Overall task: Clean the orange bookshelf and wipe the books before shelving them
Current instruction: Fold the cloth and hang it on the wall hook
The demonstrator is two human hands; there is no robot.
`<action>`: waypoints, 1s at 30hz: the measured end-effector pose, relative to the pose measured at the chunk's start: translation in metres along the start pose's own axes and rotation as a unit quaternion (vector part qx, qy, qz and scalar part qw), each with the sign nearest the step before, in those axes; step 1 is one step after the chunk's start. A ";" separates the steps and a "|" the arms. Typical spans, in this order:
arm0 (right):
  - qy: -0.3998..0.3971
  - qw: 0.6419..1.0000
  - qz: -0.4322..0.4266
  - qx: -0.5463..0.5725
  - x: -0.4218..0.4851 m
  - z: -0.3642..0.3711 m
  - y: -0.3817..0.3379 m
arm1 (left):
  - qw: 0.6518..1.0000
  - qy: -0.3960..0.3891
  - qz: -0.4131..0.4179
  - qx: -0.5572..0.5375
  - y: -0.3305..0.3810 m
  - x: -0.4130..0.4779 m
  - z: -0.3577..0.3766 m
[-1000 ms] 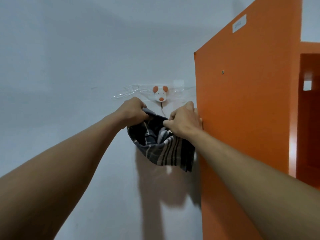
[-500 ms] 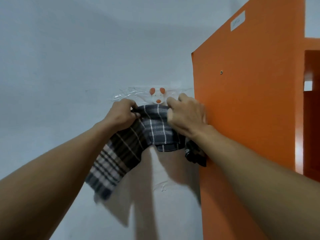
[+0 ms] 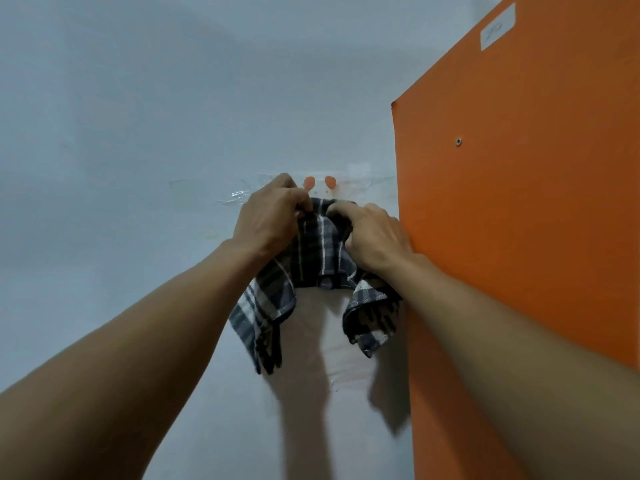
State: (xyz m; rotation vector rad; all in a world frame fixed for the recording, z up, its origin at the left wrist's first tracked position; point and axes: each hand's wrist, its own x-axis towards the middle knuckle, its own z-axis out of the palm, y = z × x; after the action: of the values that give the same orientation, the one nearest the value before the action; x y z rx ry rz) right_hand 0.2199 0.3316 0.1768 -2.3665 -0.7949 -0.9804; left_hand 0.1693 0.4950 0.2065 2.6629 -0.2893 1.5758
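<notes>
A grey and white checked cloth (image 3: 311,258) hangs against the white wall, just under a small wall hook with two orange ears (image 3: 319,182). My left hand (image 3: 268,216) grips the cloth's top left part, and my right hand (image 3: 372,233) grips its top right part. Both cloth ends droop below my hands. The hook's body is hidden behind the cloth and my fingers. The orange bookshelf (image 3: 526,209) shows its flat side panel at the right, touching my right wrist. No books are in view.
The white wall (image 3: 138,133) fills the left and centre. Clear tape (image 3: 239,195) is stuck on it around the hook. A white label (image 3: 497,27) and a metal screw head (image 3: 458,142) sit on the shelf's side panel.
Both hands have lifted the cloth up to the hook and drawn closer together. The long left end that hung low now droops shorter. The camera has moved nearer the wall.
</notes>
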 end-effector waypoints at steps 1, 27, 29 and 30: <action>-0.004 1.000 0.000 -0.001 0.000 0.003 0.001 | 1.000 0.013 -0.004 0.006 -0.003 -0.002 0.003; -0.017 0.830 0.336 0.445 0.031 0.004 -0.034 | 0.985 -0.008 -0.131 -0.114 0.007 -0.057 0.030; -0.030 0.823 0.334 0.458 0.025 0.005 -0.030 | 0.979 -0.039 -0.159 -0.123 0.011 -0.055 0.030; -0.029 0.827 0.331 0.454 0.021 0.006 -0.028 | 0.978 -0.051 -0.165 -0.117 0.013 -0.053 0.029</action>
State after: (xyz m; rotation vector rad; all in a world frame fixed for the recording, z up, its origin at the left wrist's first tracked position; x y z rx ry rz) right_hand 0.2171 0.3624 0.1941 -1.5943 -0.2743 -0.1411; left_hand 0.1670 0.4860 0.1450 2.4560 -0.0278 1.2290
